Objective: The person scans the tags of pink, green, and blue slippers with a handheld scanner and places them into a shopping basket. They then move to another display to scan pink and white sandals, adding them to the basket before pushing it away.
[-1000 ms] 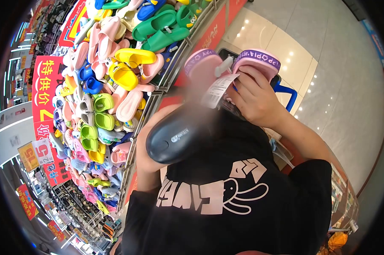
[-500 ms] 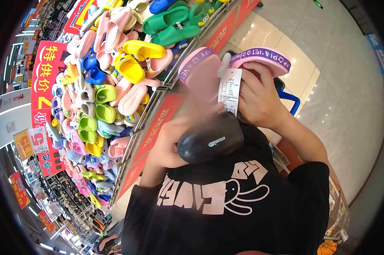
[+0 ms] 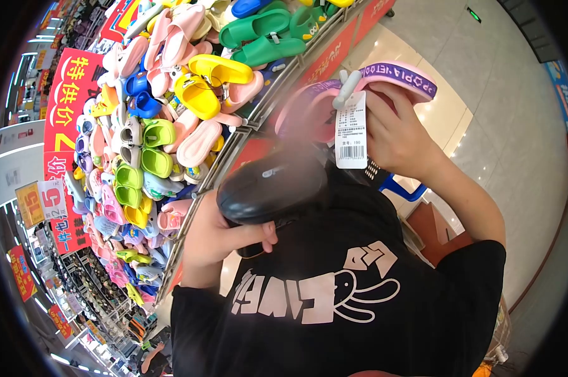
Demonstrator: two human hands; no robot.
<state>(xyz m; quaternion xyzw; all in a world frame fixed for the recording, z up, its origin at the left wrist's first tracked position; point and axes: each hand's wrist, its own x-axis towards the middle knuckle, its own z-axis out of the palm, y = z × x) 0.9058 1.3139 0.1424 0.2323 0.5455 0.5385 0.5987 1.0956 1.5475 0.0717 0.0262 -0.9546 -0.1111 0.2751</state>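
My left hand (image 3: 218, 235) is wrapped round a black handheld barcode scanner (image 3: 271, 185), which sits left of the slippers and apart from them. With my right hand (image 3: 400, 129) I grip a pair of pink slippers (image 3: 402, 76) with purple lettered edges. A grey plastic fastener (image 3: 347, 89) is at the pair's middle. From it hangs a white tag (image 3: 352, 135) with small print and a barcode, turned upward. Part of the left slipper is blurred, and my fingers hide part of the right one.
A sloping display rack (image 3: 249, 122) at the left is heaped with colourful slippers (image 3: 197, 95). Red price signs (image 3: 70, 119) stand behind it. A blue handle (image 3: 402, 188) shows below my right wrist. Pale tiled floor (image 3: 504, 125) extends on the right.
My left hand has moved the scanner left and slightly up, away from the tag. The slippers have shifted slightly right, and the tag's barcode is now uncovered.
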